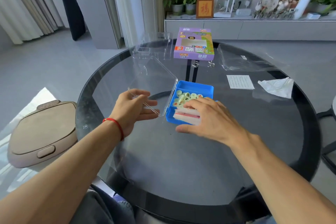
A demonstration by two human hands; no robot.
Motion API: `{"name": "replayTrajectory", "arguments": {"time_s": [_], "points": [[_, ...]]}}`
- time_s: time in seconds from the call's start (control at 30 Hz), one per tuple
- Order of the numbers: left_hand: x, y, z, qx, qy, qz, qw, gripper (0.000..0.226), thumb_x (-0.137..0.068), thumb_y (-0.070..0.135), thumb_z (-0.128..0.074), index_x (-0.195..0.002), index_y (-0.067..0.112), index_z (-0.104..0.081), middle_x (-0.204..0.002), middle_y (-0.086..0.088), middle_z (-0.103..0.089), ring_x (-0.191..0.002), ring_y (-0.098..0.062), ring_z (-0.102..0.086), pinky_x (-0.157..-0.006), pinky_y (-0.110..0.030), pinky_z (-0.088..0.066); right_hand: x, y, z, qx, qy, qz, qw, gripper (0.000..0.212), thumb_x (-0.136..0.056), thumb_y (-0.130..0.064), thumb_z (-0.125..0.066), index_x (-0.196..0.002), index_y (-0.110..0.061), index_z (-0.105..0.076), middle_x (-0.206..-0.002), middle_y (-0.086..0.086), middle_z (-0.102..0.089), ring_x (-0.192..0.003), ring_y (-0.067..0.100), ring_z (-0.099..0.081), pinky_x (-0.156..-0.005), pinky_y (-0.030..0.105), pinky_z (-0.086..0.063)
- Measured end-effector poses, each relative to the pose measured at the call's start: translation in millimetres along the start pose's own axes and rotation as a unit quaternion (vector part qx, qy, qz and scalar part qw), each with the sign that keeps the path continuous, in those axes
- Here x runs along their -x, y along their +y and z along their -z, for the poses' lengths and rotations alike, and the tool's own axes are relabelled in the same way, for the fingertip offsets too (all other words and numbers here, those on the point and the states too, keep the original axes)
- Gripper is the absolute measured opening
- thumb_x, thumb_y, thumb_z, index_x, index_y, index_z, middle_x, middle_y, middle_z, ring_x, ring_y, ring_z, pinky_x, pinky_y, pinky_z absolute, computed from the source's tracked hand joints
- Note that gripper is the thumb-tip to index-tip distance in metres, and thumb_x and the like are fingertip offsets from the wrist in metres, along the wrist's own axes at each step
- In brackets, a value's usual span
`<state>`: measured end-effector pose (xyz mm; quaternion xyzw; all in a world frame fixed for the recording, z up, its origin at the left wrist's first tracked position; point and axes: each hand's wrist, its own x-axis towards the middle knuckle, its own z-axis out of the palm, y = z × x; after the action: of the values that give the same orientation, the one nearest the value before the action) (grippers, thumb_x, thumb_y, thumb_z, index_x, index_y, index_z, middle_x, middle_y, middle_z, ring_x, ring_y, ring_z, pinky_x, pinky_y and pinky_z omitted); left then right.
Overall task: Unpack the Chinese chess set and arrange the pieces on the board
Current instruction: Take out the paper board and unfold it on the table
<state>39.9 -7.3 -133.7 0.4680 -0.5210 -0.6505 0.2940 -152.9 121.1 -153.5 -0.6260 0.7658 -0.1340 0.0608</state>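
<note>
A blue plastic case (pixel 198 86) lies open at the middle of the round glass table (pixel 181 160). Its clear lid (pixel 154 82) is swung out to the left. Inside sit several pale round chess pieces (pixel 185 97) with red and dark characters, and a folded white sheet with red lines (pixel 187 116) in the near compartment. My left hand (pixel 134 109) holds the lid's near edge, fingers mostly straight with the thumb over the rim. My right hand (pixel 209 118) lies flat over the case, fingers touching the folded sheet and the pieces.
A purple chess-set carton (pixel 194 44) stands at the table's far side, with a clear plastic insert (pixel 152 46) to its left. A clear bag (pixel 243 58), a printed slip (pixel 240 82) and a crumpled tissue (pixel 278 86) lie to the right. A beige stool (pixel 41 132) sits at left.
</note>
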Motion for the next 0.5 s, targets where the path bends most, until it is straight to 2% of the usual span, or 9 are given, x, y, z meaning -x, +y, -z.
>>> {"name": "replayTrajectory", "arguments": {"time_s": [0.07,0.1,0.17,0.23,0.3,0.33,0.37,0.43,0.5], "points": [[-4,0,5,0.041,-0.001,0.034,0.999,0.024,-0.102,0.000,-0.045,-0.122,-0.003,-0.057,-0.109,-0.027,-0.070,-0.084,-0.043,-0.074,-0.070,-0.044,-0.064,-2,1,-4,0.001,0.050,0.023,0.998,0.039,-0.084,-0.053,-0.071,-0.117,-0.032,-0.067,-0.116,-0.012,-0.066,-0.111,0.019,-0.059,-0.087,0.036,-0.046],[-7,1,9,0.056,0.000,0.046,0.997,0.023,-0.102,0.001,-0.045,-0.121,-0.003,-0.057,-0.109,-0.027,-0.070,-0.084,-0.044,-0.074,-0.069,-0.044,-0.064,-3,0,-6,-0.008,0.086,0.027,0.996,0.027,-0.088,-0.035,-0.073,-0.113,-0.028,-0.070,-0.111,-0.009,-0.068,-0.106,0.023,-0.061,-0.083,0.036,-0.048],[-13,1,17,0.083,0.007,0.066,0.994,0.022,-0.102,0.001,-0.047,-0.121,-0.004,-0.057,-0.110,-0.028,-0.069,-0.083,-0.045,-0.074,-0.064,-0.042,-0.064,-5,-1,-3,-0.073,0.182,0.014,0.981,0.019,-0.089,-0.017,-0.073,-0.107,-0.021,-0.074,-0.102,-0.004,-0.071,-0.093,0.023,-0.064,-0.077,0.035,-0.052],[-23,1,30,0.115,0.028,0.082,0.990,0.023,-0.101,0.002,-0.051,-0.121,-0.006,-0.055,-0.110,-0.029,-0.069,-0.085,-0.046,-0.073,-0.063,-0.042,-0.064,-7,-1,8,-0.169,0.271,-0.015,0.948,0.012,-0.092,-0.016,-0.070,-0.102,-0.019,-0.075,-0.093,-0.005,-0.071,-0.081,0.014,-0.061,-0.072,0.023,-0.047],[-35,-2,46,0.137,0.063,0.081,0.985,0.027,-0.100,0.002,-0.053,-0.124,-0.010,-0.052,-0.108,-0.029,-0.069,-0.086,-0.045,-0.073,-0.067,-0.043,-0.064,-7,2,17,-0.229,0.296,-0.058,0.926,0.010,-0.093,-0.018,-0.067,-0.098,-0.019,-0.075,-0.090,-0.004,-0.069,-0.077,0.010,-0.057,-0.065,0.010,-0.040],[-41,-2,53,0.149,0.083,0.078,0.982,0.028,-0.100,0.002,-0.053,-0.125,-0.011,-0.051,-0.108,-0.028,-0.069,-0.085,-0.043,-0.073,-0.067,-0.042,-0.064,-7,5,18,-0.238,0.291,-0.081,0.923,0.009,-0.093,-0.018,-0.066,-0.096,-0.019,-0.075,-0.090,-0.001,-0.067,-0.076,0.010,-0.055,-0.064,0.008,-0.039],[-46,-3,59,0.163,0.104,0.076,0.978,0.029,-0.101,0.003,-0.052,-0.126,-0.012,-0.049,-0.107,-0.028,-0.068,-0.084,-0.041,-0.073,-0.067,-0.041,-0.064,-7,8,16,-0.241,0.279,-0.102,0.924,0.009,-0.092,-0.019,-0.066,-0.092,-0.019,-0.075,-0.088,0.001,-0.065,-0.075,0.012,-0.054,-0.063,0.009,-0.038],[-56,-2,69,0.195,0.131,0.071,0.970,0.027,-0.103,0.005,-0.051,-0.125,-0.010,-0.048,-0.109,-0.026,-0.067,-0.084,-0.037,-0.072,-0.068,-0.039,-0.064,-6,14,9,-0.259,0.245,-0.140,0.924,0.013,-0.091,-0.020,-0.065,-0.080,-0.017,-0.072,-0.076,0.003,-0.062,-0.068,0.017,-0.051,-0.059,0.023,-0.041],[-63,-1,76,0.216,0.138,0.078,0.963,0.023,-0.104,0.008,-0.050,-0.124,-0.004,-0.049,-0.113,-0.026,-0.065,-0.089,-0.035,-0.071,-0.073,-0.039,-0.063,-7,15,4,-0.296,0.218,-0.170,0.914,0.013,-0.091,-0.020,-0.066,-0.080,-0.014,-0.072,-0.067,-0.002,-0.064,-0.062,0.017,-0.050,-0.057,0.029,-0.040]]}}
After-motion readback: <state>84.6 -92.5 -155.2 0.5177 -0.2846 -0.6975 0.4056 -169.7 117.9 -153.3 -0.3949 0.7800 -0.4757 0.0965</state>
